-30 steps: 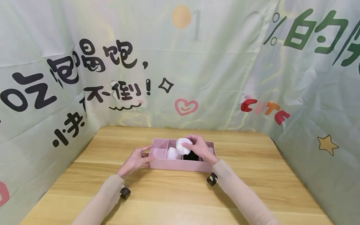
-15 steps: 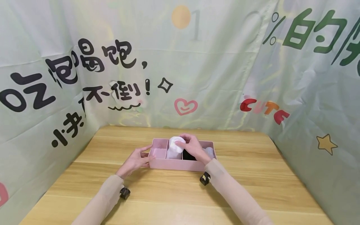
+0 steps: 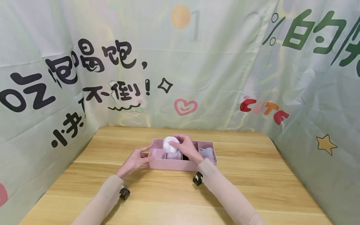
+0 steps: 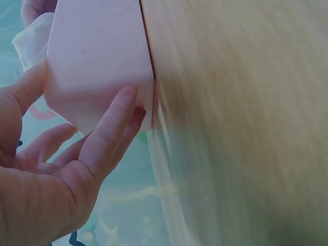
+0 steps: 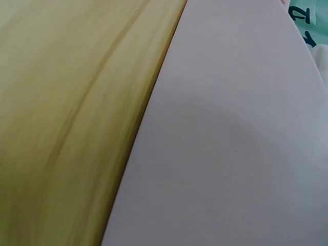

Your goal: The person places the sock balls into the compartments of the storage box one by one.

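A pink divided storage box (image 3: 174, 164) sits on the table, its compartments in a row. My left hand (image 3: 136, 162) grips the box's left end, thumb and fingers spread around it; in the left wrist view, fingertips (image 4: 125, 97) press its wall. My right hand (image 3: 188, 147) pinches a soft white cloth bundle (image 3: 170, 144) above the divider between the two left compartments. Below it, a pale greyish bundle (image 3: 173, 155) fills the second compartment. Black fabric (image 3: 185, 157) in the third is partly hidden by my right hand. A grey bundle (image 3: 207, 153) lies in the rightmost one.
The wooden table (image 3: 157, 197) extends around the box. Printed fabric curtains (image 3: 213, 78) enclose it at the back and both sides. In the right wrist view the box's front wall (image 5: 215, 154) fills much of the frame.
My right hand has moved left over the box with the white bundle, from above the third compartment to the left divider. The grey bundle at right has come into fuller view. My left hand stays put.
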Demonstrator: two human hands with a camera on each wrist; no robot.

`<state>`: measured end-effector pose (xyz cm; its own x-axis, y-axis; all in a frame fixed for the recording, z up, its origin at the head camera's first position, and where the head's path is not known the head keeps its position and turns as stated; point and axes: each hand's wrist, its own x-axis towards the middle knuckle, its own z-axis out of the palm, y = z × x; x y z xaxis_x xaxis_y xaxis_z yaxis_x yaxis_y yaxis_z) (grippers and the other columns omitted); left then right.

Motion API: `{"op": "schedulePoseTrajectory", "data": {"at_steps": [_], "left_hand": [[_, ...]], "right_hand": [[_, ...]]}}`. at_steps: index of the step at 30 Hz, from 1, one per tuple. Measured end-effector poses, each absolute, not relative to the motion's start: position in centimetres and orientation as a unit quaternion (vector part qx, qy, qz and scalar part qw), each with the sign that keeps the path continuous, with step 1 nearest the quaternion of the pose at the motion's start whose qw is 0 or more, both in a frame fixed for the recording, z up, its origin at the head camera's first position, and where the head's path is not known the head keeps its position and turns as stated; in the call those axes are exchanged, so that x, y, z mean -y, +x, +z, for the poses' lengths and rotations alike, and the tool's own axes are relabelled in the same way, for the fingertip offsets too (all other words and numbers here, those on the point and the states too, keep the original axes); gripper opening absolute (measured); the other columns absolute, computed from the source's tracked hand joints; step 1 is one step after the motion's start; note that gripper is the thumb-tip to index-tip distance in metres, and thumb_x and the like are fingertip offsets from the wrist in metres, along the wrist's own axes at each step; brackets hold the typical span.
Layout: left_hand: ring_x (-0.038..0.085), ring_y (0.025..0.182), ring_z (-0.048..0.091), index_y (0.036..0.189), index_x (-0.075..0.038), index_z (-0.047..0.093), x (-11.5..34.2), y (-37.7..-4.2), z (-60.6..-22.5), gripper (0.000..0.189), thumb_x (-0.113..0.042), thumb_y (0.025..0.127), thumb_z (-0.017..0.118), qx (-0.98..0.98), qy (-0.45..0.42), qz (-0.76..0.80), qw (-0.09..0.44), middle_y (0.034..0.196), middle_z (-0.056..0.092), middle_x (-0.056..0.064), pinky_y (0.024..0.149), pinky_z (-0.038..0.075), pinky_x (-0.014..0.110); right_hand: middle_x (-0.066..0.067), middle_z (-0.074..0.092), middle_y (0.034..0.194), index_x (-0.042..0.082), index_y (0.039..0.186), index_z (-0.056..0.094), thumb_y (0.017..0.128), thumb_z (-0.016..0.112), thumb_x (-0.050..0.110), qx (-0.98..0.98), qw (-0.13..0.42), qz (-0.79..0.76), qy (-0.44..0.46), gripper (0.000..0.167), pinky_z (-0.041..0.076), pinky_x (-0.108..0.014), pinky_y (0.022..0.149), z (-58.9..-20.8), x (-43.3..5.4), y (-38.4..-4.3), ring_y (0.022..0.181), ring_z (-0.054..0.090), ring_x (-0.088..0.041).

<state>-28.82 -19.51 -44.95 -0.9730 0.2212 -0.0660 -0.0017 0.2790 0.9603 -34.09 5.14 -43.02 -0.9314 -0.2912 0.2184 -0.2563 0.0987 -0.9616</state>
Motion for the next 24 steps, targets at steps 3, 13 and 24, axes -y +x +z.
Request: {"op": "schedulePoseTrajectory", "data": {"at_steps": [3,13,24], "left_hand": [[0.032,0.103,0.067,0.152,-0.008,0.036,19.5,-28.8,-44.9,0.068,-0.013,0.092,0.069,-0.795,0.064,0.596,0.095,0.129,0.057,0.035,0.083,0.061,0.042],[0.032,0.106,0.066,0.153,-0.009,0.033,19.7,-28.8,-44.9,0.070,-0.017,0.093,0.069,-0.793,0.074,0.595,0.103,0.132,0.054,0.036,0.083,0.061,0.041],[0.032,0.106,0.067,0.153,-0.005,0.031,19.5,-28.8,-44.7,0.074,-0.024,0.092,0.070,-0.794,0.075,0.594,0.103,0.133,0.054,0.035,0.084,0.060,0.043]], "right_hand": [[-0.015,0.070,0.109,0.001,0.117,0.068,0.086,0.076,0.014,-0.747,0.015,-0.638,-0.185,0.034,0.055,-0.021,0.072,-43.0,-4.4,-34.1,0.088,0.063,-0.011],[-0.023,0.069,0.109,-0.007,0.116,0.065,0.088,0.073,0.007,-0.757,0.010,-0.618,-0.213,0.032,0.054,-0.020,0.068,-40.8,-2.6,-32.3,0.084,0.061,-0.010],[-0.012,0.072,0.106,0.003,0.114,0.069,0.088,0.075,0.018,-0.758,-0.005,-0.616,-0.214,0.031,0.055,-0.018,0.068,-43.1,-0.8,-33.9,0.085,0.063,-0.009]]}}
